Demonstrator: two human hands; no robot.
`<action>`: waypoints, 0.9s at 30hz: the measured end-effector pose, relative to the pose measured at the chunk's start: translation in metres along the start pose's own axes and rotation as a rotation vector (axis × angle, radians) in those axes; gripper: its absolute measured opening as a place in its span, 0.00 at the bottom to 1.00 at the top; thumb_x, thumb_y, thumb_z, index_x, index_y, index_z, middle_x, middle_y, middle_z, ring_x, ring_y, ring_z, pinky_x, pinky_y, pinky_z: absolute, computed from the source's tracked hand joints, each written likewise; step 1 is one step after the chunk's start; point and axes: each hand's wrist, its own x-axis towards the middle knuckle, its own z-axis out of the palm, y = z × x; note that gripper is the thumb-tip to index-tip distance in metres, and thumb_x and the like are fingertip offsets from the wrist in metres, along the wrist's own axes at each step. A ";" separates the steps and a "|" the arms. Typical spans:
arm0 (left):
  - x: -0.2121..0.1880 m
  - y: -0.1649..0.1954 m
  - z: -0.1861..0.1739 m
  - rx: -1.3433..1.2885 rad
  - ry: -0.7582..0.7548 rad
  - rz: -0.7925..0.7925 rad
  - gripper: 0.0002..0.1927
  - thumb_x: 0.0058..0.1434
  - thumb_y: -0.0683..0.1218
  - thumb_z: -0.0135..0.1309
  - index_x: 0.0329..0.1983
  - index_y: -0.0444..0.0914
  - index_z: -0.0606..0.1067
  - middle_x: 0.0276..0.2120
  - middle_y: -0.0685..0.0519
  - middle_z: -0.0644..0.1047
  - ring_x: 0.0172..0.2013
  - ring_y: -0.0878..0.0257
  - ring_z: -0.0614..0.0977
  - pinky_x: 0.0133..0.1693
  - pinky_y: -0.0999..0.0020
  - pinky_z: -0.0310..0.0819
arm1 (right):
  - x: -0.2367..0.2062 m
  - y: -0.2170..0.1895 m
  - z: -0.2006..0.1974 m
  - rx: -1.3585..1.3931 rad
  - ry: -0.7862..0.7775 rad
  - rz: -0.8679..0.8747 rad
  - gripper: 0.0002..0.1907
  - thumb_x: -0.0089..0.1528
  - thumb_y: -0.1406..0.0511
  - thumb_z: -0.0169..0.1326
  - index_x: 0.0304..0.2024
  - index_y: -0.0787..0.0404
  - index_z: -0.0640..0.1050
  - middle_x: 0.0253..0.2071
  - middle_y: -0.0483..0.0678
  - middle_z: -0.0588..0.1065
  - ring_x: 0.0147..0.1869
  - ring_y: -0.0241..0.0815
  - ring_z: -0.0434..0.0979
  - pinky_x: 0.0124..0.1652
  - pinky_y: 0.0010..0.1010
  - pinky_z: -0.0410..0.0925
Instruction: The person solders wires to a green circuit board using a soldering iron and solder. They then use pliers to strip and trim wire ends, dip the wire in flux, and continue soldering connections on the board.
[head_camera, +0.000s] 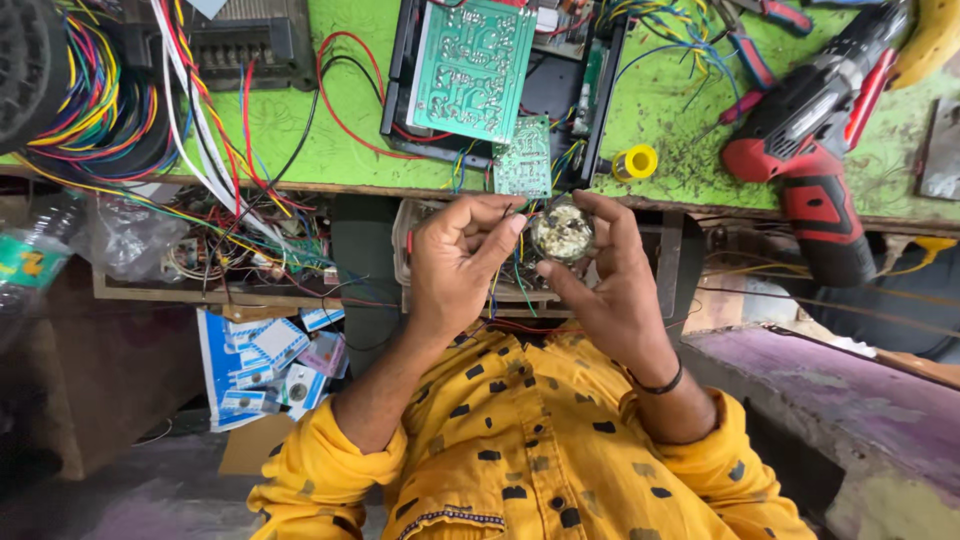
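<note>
Head view: my right hand grips a small round tin of crusty, pale paste. My left hand pinches a thin wire beside it.

Head cam, looks down, close on hands, bench edge.

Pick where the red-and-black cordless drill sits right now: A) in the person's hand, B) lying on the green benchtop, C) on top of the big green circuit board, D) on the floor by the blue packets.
B: the drill lies on the green benchtop, untouched, while the hand pinches a small round part.
</note>
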 end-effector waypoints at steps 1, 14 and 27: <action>0.000 -0.001 0.000 -0.025 -0.007 0.009 0.03 0.70 0.37 0.55 0.42 0.31 0.73 0.50 0.48 0.80 0.41 0.73 0.80 0.42 0.77 0.78 | 0.001 -0.003 0.000 -0.073 0.005 -0.009 0.38 0.60 0.75 0.64 0.69 0.64 0.62 0.51 0.47 0.75 0.51 0.33 0.74 0.46 0.24 0.68; -0.002 0.002 0.005 0.199 0.086 0.134 0.03 0.69 0.36 0.58 0.40 0.31 0.75 0.44 0.50 0.82 0.38 0.73 0.80 0.39 0.76 0.79 | -0.006 -0.013 0.010 -0.559 0.089 -0.319 0.38 0.58 0.67 0.70 0.67 0.65 0.67 0.60 0.56 0.73 0.57 0.51 0.78 0.53 0.36 0.73; -0.003 -0.004 0.004 -0.040 0.057 0.063 0.03 0.73 0.37 0.55 0.44 0.30 0.74 0.41 0.49 0.82 0.41 0.71 0.83 0.42 0.76 0.79 | 0.002 -0.024 0.001 -0.620 0.146 -0.332 0.38 0.60 0.68 0.68 0.69 0.64 0.66 0.59 0.58 0.74 0.60 0.55 0.76 0.56 0.40 0.71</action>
